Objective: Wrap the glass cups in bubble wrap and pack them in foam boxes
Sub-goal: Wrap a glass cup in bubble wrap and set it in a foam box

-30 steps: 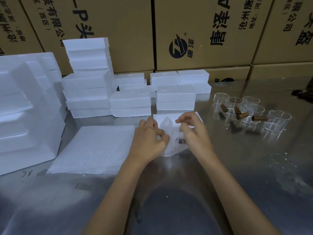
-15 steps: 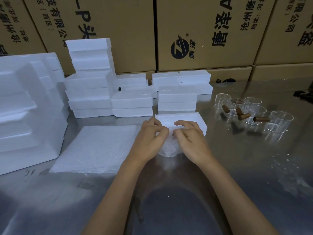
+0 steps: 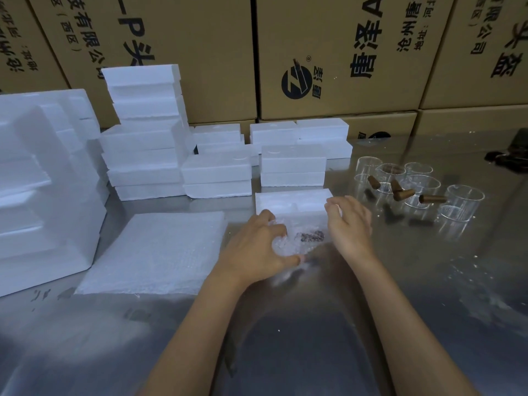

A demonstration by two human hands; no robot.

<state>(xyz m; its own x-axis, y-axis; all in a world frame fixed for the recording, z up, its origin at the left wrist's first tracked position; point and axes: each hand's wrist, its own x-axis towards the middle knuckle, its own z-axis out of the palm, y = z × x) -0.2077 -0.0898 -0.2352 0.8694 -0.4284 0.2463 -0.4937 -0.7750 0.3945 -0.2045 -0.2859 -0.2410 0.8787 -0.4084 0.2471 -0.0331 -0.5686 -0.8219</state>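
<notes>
Left hand point(image 3: 257, 250) grips the clear bubble-wrapped glass cup point(image 3: 297, 238) to pin the wrap; right hand point(image 3: 347, 224), fingers loosely curled, at three o'clock

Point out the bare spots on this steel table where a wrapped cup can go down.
Bare steel lies near the table edge, around the forearms, and right of the right hand, below the clear glass cups. Crowded: the white foam boxes behind, the bubble-wrap sheets left.
</notes>
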